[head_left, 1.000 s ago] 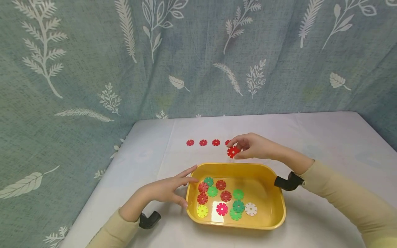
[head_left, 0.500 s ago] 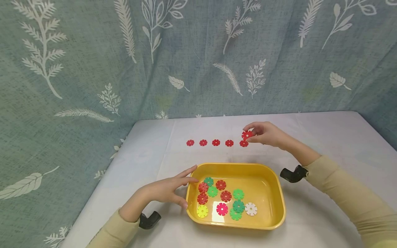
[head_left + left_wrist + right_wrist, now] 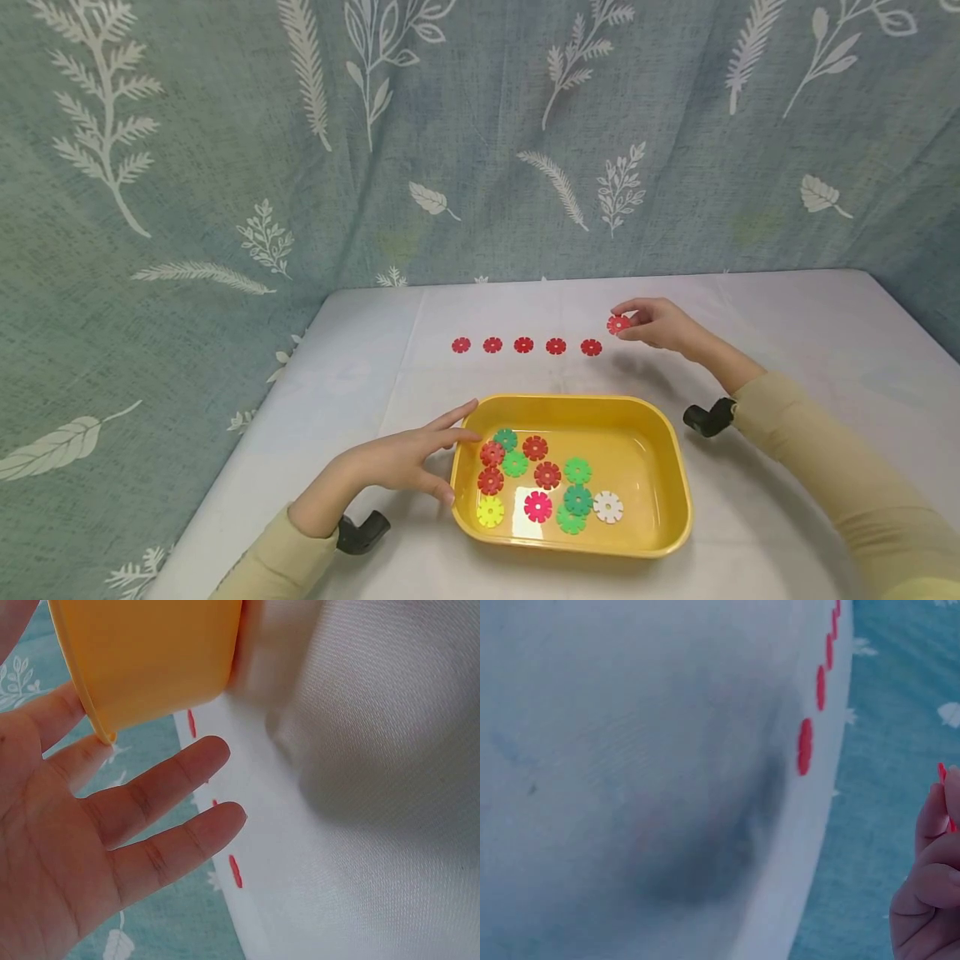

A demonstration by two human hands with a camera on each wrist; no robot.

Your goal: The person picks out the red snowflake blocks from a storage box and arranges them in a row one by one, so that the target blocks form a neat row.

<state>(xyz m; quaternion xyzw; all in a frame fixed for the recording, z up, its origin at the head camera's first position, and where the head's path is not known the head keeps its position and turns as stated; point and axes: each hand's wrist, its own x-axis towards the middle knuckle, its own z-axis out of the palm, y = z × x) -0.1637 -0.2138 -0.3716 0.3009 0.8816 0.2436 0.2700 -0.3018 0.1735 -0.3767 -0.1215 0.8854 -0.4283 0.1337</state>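
My right hand (image 3: 651, 323) pinches a red notched disc (image 3: 618, 324) between thumb and fingers, raised over the white table at the right end of a row. That row holds several red discs like it, the nearest being a red disc (image 3: 591, 347) just left of the hand. In the right wrist view the pinched disc shows edge-on at the right border. My left hand (image 3: 405, 457) rests against the left rim of a yellow tray (image 3: 570, 548), fingers spread. From the left wrist, two straight fingers (image 3: 176, 847) stretch out beside the yellow wall.
Inside the tray lie several notched discs: red, green, a yellow disc (image 3: 491, 512), a pink disc (image 3: 537, 507) and a white disc (image 3: 607, 507). A patterned blue-green curtain (image 3: 480, 167) hangs behind the white-covered table (image 3: 795, 350).
The right hand has carried its red disc rightward, from near the fourth disc to past the row's right end, uncovering the discs behind it. My left hand and the tray stay put.
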